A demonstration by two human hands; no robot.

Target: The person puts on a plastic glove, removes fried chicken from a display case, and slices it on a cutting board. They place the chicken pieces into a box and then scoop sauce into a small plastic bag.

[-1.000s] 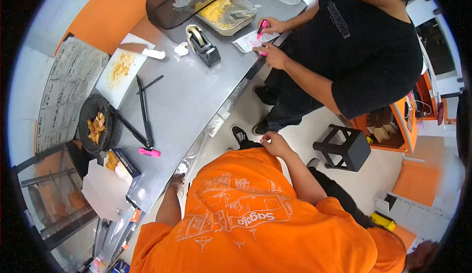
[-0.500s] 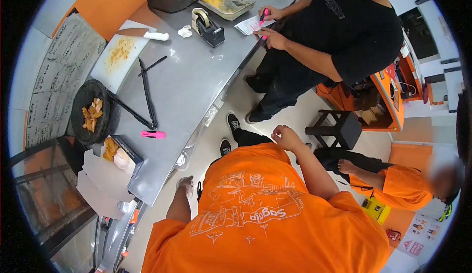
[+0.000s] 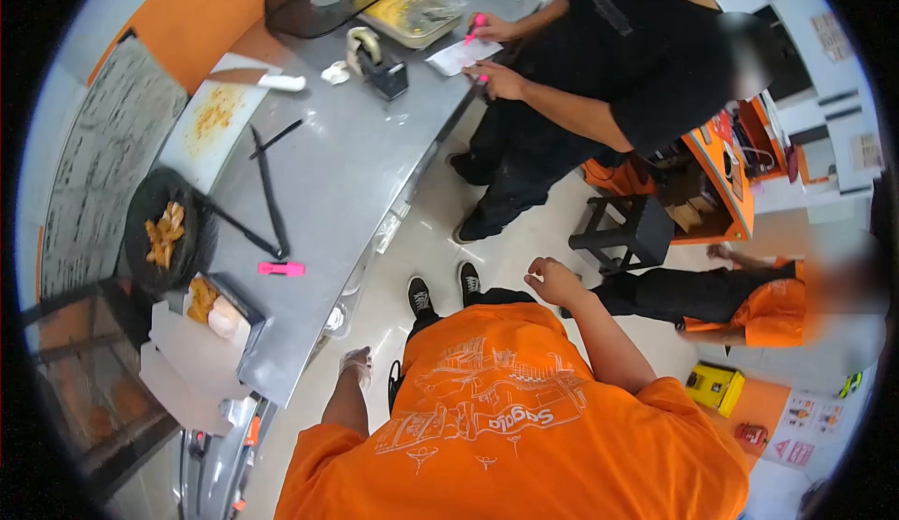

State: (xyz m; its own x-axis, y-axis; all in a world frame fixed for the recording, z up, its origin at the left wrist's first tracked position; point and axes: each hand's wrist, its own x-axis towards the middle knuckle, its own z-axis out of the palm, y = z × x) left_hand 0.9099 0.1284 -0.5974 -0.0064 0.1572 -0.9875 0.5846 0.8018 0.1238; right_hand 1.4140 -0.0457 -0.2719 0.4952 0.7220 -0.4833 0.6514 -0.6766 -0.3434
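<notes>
My left hand (image 3: pixel 356 366), in a clear plastic glove, hangs low beside my body, holding nothing that I can see; its fingers look loosely open. Bare and raised in front of my right side is my right hand (image 3: pixel 554 282), fingers bent but apart, with nothing in them. On the steel counter (image 3: pixel 346 197), nearest my left hand, stands an open takeaway box (image 3: pixel 201 351) holding fried food (image 3: pixel 202 299) and a pale mound of rice (image 3: pixel 223 317). Behind it a dark stone mortar (image 3: pixel 140 267) holds fried pieces (image 3: pixel 164 234). A pink highlighter (image 3: pixel 281 268) and black tongs (image 3: pixel 267 188) lie nearby.
A cutting board (image 3: pixel 183 153) carries crumbs and a knife (image 3: pixel 281 82). Farther along are a tape dispenser (image 3: pixel 386 80) and a tub (image 3: pixel 421 37) of yellow food. A co-worker in black (image 3: pixel 599 61) holds a paper and pink marker. A stool (image 3: pixel 632 230) and another person (image 3: pixel 749 305) are right.
My view has shifted slightly. The person in orange at right has changed arm position. The co-worker in black still holds the marker over the paper. Both my hands stay free.
</notes>
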